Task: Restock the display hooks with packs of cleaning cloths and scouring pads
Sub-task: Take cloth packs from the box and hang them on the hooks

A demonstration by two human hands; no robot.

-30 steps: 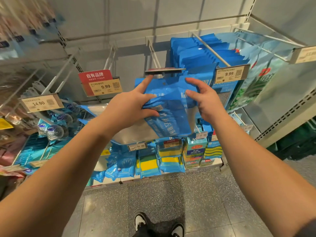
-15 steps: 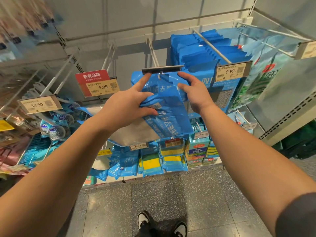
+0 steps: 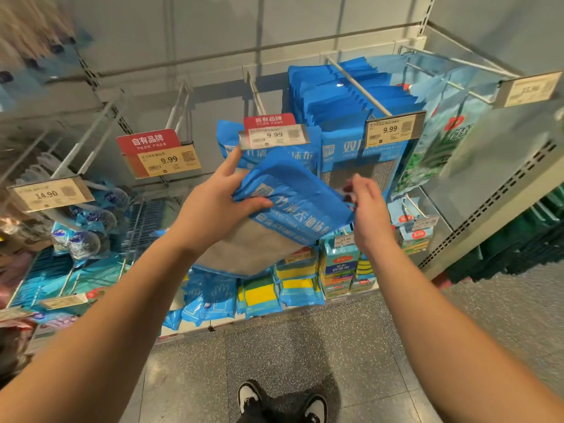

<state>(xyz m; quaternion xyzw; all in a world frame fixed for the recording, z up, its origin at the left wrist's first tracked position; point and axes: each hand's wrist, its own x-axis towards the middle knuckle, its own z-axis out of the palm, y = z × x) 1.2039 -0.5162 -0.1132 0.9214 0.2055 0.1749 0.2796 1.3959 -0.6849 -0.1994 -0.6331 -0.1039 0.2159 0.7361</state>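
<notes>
A grey shop wall (image 3: 305,32) with display hooks (image 3: 357,87) is standing ahead of both hands, over speckled floor (image 3: 274,346). The left hand (image 3: 210,209) is gripping a blue cloth pack (image 3: 293,203), thumb on top. The right hand (image 3: 369,209), blurred, is seemingly loosely open, touching the pack's right edge.

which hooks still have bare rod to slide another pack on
Bare rod runs behind the left 9.99 tag and behind the middle 9.99 tag, where one pack hangs. The hook with the right 9.99 tag is crammed with blue packs.
</notes>
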